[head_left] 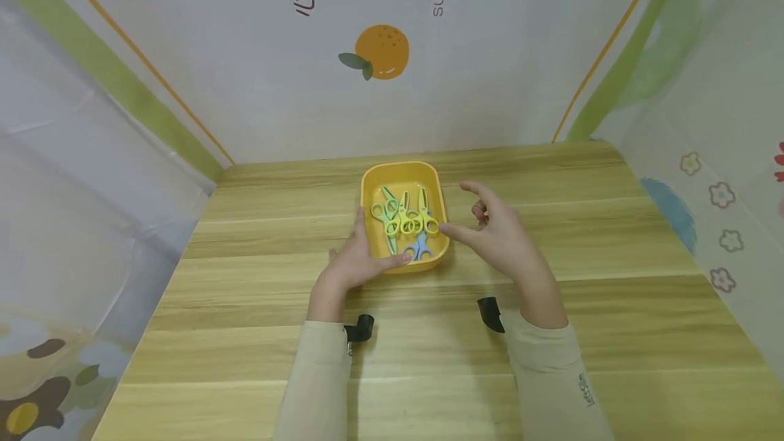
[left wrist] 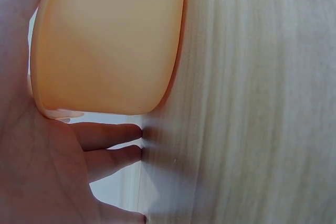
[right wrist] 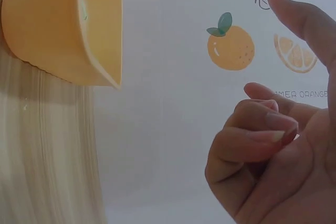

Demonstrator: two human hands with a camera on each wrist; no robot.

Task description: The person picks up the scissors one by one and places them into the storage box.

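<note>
A yellow plastic bin (head_left: 404, 170) stands on the wooden table, with several small scissors lying in it: green scissors (head_left: 390, 209), yellow scissors (head_left: 404, 218) and blue scissors (head_left: 419, 248). The left hand (head_left: 358, 257) spans the bin's near left corner, its thumb along the front rim and a finger along the left side. In the left wrist view, other straight fingers (left wrist: 107, 136) reach down to the tabletop. Just right of the bin, the right hand (head_left: 499, 230) hovers with nothing in it, thumb and index finger spread apart and the other fingers bent.
The wooden table (head_left: 263, 291) runs back to a white curtain (head_left: 275, 101) printed with oranges and lettering. Curtains also hang at both sides. A black bracket (head_left: 360, 328) sticks out at the left wrist, another black bracket (head_left: 490, 314) at the right.
</note>
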